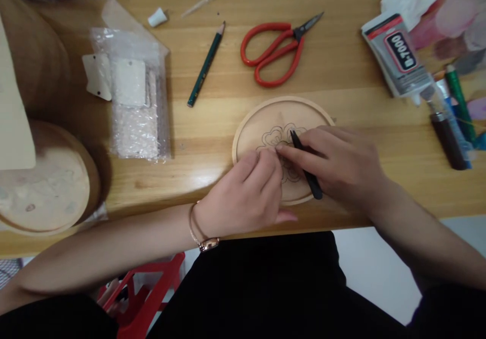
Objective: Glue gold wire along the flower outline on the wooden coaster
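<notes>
A round wooden plate [248, 126] with a raised rim lies at the table's front edge, a flower outline drawn on its face. Over the drawing, my left hand [246, 192] is closed with its fingertips pinched together; whatever they hold is hidden. My right hand [337, 166] has black tweezers [309, 174] tucked in its grip, slanting across the plate. Its index finger reaches to the left fingertips, and the two hands meet there. Together they cover much of the flower outline.
Red-handled scissors [279, 52] and a green pencil [207, 65] lie beyond the plate. On the left are a plastic bag of white tags [138, 111], a white cap [157, 17] and round wooden pieces [41, 187]. A B-7000 glue tube [398, 55] and pens [459, 90] lie right.
</notes>
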`<state>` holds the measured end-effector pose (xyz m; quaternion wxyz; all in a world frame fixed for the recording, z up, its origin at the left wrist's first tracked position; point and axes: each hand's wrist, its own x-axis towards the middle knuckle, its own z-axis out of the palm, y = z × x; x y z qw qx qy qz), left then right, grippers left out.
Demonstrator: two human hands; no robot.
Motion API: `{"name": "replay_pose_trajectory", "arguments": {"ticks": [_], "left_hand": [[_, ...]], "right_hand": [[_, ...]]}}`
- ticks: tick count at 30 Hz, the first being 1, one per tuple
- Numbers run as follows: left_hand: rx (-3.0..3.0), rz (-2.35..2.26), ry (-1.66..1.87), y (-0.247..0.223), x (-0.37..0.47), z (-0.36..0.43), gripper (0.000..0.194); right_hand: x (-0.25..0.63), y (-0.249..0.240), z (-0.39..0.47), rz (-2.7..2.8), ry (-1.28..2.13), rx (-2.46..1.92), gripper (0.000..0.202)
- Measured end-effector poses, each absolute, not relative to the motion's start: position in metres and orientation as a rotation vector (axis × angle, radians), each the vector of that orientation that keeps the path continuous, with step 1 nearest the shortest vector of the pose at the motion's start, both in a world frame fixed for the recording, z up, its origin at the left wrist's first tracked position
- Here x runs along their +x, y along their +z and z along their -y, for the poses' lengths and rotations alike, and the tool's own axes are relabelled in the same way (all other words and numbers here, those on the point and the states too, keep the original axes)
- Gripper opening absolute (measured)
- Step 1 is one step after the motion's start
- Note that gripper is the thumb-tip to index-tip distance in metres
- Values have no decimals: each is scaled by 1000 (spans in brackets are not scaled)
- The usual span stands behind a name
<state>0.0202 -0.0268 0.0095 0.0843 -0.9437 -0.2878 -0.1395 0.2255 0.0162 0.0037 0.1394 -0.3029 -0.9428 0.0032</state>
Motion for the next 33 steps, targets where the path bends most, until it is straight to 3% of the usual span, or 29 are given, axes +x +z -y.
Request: {"name": "replay_pose_trajectory", "arguments": {"ticks": [14,20,25,33], "left_hand": [[-2823,841,-461,10,19,26,66],[-2829,838,-401,10,19,26,54],[-2846,823,-425,11,20,24,56],[-2824,819,-446,11,19,23,57]], "right_hand": [[225,0,-15,2684,88,-894,23],[228,2,-18,2213,513,-1009,13],[232,7,-23,1991,639,-1096,13],[228,-3,-24,2377,508,-855,12]]}}
